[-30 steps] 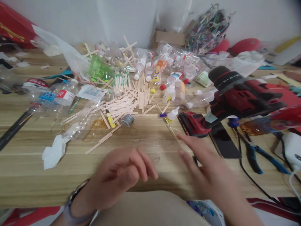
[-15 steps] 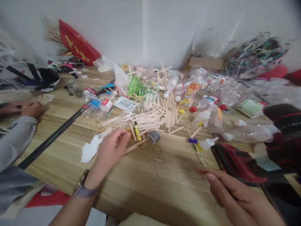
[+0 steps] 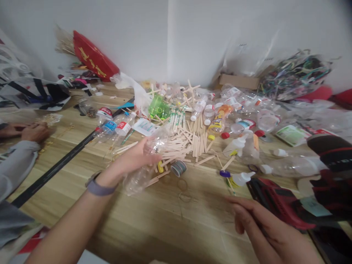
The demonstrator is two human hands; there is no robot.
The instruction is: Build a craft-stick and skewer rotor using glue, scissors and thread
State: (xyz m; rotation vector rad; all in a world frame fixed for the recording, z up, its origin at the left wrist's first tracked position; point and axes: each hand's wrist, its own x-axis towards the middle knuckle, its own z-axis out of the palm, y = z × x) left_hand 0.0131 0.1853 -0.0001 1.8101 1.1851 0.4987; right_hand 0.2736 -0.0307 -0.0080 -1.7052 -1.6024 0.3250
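Observation:
My left hand [image 3: 139, 156] is closed round a clear plastic bottle [image 3: 139, 179], held tilted over the table left of the wooden sticks [image 3: 178, 145]. My right hand [image 3: 264, 223] is at the lower right, with thumb and index finger pressed together. Anything between those fingertips is too small and blurred to name. Above that hand lie a purple cap [image 3: 224, 173] with thin sticks and a small white nozzle bottle [image 3: 242, 178]. A grey striped roll [image 3: 178, 168] and a yellow tool [image 3: 160, 167] lie just right of my left hand.
Bottles [image 3: 291, 165] and a red-and-black power tool [image 3: 286, 201] are at the right. A green bottle [image 3: 158, 107] stands behind the sticks. Another person's hands [image 3: 34, 132] work at the left, beyond a long black strip [image 3: 55, 168].
My left hand has closed round the clear bottle, which now shows raised across the sticks. The crumpled white piece beside that hand no longer shows. My right hand has shifted slightly left and down.

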